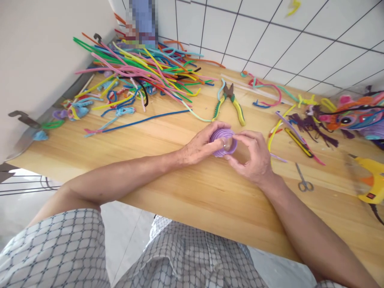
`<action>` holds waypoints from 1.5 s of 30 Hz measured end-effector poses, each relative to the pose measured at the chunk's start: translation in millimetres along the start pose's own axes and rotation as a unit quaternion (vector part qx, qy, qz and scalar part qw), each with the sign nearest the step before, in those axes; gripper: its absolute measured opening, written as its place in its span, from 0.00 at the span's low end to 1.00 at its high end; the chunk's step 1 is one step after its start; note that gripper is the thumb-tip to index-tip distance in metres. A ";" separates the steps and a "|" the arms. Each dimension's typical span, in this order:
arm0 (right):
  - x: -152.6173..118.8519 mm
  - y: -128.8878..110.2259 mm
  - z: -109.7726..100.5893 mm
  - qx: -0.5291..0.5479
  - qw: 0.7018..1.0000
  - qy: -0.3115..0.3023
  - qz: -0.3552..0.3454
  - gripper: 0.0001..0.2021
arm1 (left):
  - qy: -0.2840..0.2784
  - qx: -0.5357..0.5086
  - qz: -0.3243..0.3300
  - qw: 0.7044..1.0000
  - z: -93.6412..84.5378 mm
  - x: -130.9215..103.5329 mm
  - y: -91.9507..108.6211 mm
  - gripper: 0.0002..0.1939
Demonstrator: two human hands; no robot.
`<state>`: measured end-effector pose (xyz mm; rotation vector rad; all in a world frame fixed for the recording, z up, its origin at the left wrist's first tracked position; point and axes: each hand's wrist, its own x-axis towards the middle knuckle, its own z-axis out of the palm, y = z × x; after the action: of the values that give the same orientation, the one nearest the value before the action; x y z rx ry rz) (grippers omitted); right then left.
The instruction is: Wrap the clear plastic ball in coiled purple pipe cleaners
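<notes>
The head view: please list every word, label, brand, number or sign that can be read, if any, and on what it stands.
No text can be read.
Glue gun: its red switch may bear a mark, too small to read.
Cutter: any marking is too small to read.
Purple ringed piece: no lettering visible.

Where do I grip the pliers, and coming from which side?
Best by the two yellow-green handles, probably from the near side. The pliers lie with jaws toward the tiled wall and handles splayed toward you, so a palm should wrap both. Come in from above: the left hand and right hand are on the purple coil just in front.
</notes>
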<state>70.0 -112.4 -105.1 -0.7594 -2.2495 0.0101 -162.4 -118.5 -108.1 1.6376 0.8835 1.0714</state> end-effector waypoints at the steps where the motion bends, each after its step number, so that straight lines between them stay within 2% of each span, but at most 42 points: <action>1: -0.1 0.3 0.1 0.000 1.000 0.003 -0.002 0.33 | 0.004 0.004 0.001 1.000 0.3 -0.2 -0.2 0.26; 10: -1.4 1.9 2.3 0.000 1.000 0.000 0.004 0.32 | -0.002 0.050 0.014 0.999 -1.4 -1.9 4.0 0.25; 19: 0.1 1.0 1.8 0.004 1.000 -0.006 0.009 0.33 | -0.007 0.063 0.025 0.998 0.2 -3.9 -0.3 0.24; 26: 1.1 -0.4 1.3 0.003 1.000 -0.003 0.005 0.32 | -0.018 0.052 0.014 0.998 0.4 -3.7 2.0 0.25; 32: 1.9 0.1 1.1 0.009 1.000 0.001 0.001 0.31 | 0.007 0.031 -0.003 0.999 -2.4 -1.0 12.6 0.29; 37: 2.4 -0.2 1.6 0.002 1.000 -0.001 0.001 0.30 | -0.005 0.044 -0.026 0.999 -3.9 0.7 9.6 0.27; 45: 0.8 -1.5 2.5 0.006 1.000 -0.021 0.010 0.33 | -0.011 0.050 -0.014 0.999 -1.7 -0.9 5.1 0.24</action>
<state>67.2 -112.6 -106.0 -0.7833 -2.2783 0.0488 -164.0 -120.2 -103.2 1.7102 0.9572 1.0021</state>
